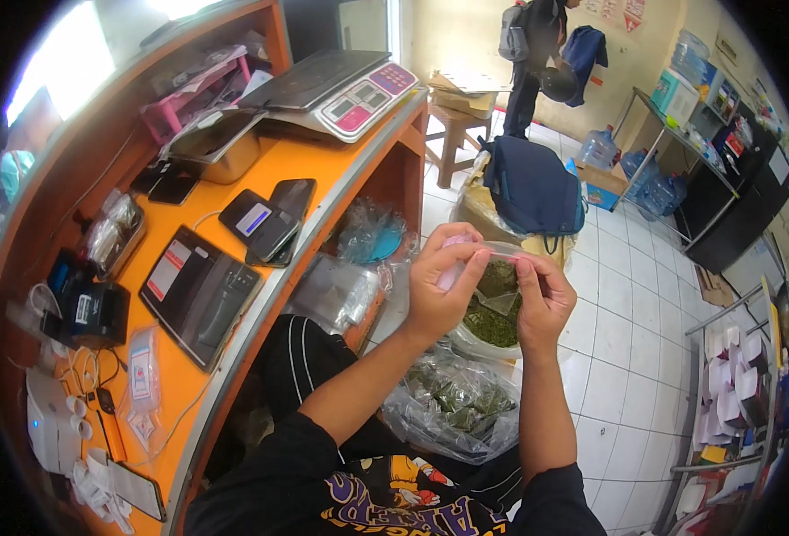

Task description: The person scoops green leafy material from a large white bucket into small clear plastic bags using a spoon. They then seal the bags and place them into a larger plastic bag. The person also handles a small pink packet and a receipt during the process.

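Orange counter (233, 192) at far left, bearing a weighing scale (332, 85) and phones. Left hand (439, 286) pinching the pink top edge of a small clear bag (492, 290) of green dried leaves, held above the lap. Right hand (542, 299) gripping the bag's opposite edge; larger plastic bag (452, 402) of leaves below.

Two hands (488, 295), one scale (341, 89), three water jugs (631, 170)

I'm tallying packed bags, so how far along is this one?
Done: the small clear bag already holds green dried leaves. In hand: left hand and right hand pinch its top edge, apparently closing it. Left: the large plastic bag of leaves on the lap still looks quite full.
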`<state>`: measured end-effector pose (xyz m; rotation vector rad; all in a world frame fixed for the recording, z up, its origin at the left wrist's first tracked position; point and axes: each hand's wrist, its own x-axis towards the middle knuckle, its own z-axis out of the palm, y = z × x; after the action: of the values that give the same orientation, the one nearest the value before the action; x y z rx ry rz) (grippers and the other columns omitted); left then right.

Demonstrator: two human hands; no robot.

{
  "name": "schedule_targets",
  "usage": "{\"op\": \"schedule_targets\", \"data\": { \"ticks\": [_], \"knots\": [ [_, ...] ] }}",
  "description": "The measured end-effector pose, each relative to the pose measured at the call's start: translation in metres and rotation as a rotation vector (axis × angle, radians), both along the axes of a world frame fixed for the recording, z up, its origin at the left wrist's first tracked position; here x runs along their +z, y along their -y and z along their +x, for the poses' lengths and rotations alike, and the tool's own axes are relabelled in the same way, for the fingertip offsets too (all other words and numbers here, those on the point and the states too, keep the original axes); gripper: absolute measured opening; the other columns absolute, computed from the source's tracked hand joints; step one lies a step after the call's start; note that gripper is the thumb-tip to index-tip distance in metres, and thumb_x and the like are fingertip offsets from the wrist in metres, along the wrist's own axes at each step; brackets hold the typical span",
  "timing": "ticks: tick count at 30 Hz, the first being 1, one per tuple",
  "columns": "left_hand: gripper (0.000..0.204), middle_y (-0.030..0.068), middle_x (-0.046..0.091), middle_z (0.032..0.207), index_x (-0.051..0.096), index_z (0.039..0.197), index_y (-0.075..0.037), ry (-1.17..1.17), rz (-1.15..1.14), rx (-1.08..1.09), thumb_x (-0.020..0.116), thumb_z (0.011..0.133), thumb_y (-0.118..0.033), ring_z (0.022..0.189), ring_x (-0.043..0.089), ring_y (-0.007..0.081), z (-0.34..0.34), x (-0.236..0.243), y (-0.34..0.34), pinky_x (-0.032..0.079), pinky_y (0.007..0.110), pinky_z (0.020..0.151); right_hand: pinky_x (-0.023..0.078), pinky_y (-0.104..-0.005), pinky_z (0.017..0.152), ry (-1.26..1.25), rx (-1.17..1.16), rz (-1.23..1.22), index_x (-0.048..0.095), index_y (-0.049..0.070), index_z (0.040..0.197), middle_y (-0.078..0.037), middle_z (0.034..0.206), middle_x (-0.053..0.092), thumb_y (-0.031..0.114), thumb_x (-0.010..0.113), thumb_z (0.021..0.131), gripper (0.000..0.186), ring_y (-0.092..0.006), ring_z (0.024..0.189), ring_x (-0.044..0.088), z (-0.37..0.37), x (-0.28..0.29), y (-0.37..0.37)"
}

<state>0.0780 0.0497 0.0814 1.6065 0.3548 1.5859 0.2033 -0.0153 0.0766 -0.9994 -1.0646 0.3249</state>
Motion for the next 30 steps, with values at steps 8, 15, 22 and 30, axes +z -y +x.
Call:
{"op": "schedule_targets", "data": {
  "ticks": [8,15,22,30],
  "knots": [
    [0.006,0.0094,0.054,0.104,0.066,0.089,0.003,0.089,-0.097,0.018,0.065,0.086,-0.003,0.094,0.054,0.013,-0.011,-0.004,0.014,0.043,0.024,0.08,0.043,-0.0227,0.077,-0.11,0.109,0.067,0.065,-0.001,0.093,-0.006,0.092,0.062,0.001,0.065,0.087,0.007,-0.0115,0.086,0.057,-0.026,-0.005,-0.002],
    [0.009,0.0101,0.054,0.104,0.065,0.09,0.0,0.088,-0.043,0.036,0.067,0.081,0.002,0.097,0.054,0.016,-0.034,-0.008,0.024,0.044,0.026,0.083,0.042,-0.0223,0.076,-0.196,0.214,0.094,0.063,0.0,0.091,-0.004,0.091,0.059,-0.001,0.063,0.087,0.005,-0.0113,0.085,0.054,-0.06,-0.015,-0.006],
    [0.007,0.0091,0.05,0.105,0.059,0.093,-0.001,0.209,-0.089,-0.026,0.061,0.087,-0.002,0.105,0.048,0.0183,-0.042,-0.011,0.05,0.037,0.031,0.094,0.045,-0.0255,0.074,-0.073,0.173,0.137,0.057,0.0,0.093,-0.005,0.086,0.057,0.008,0.052,0.096,0.01,-0.0116,0.079,0.053,-0.072,-0.025,0.005],
    [0.015,0.0088,0.051,0.1,0.062,0.087,0.001,0.183,-0.221,-0.093,0.055,0.094,-0.01,0.101,0.048,0.0173,-0.073,-0.029,0.052,0.038,0.03,0.091,0.047,-0.0278,0.08,-0.08,0.045,-0.067,0.059,-0.004,0.098,-0.009,0.095,0.061,0.015,0.05,0.098,0.021,-0.0141,0.087,0.055,-0.096,-0.044,0.025]
  ]
}}
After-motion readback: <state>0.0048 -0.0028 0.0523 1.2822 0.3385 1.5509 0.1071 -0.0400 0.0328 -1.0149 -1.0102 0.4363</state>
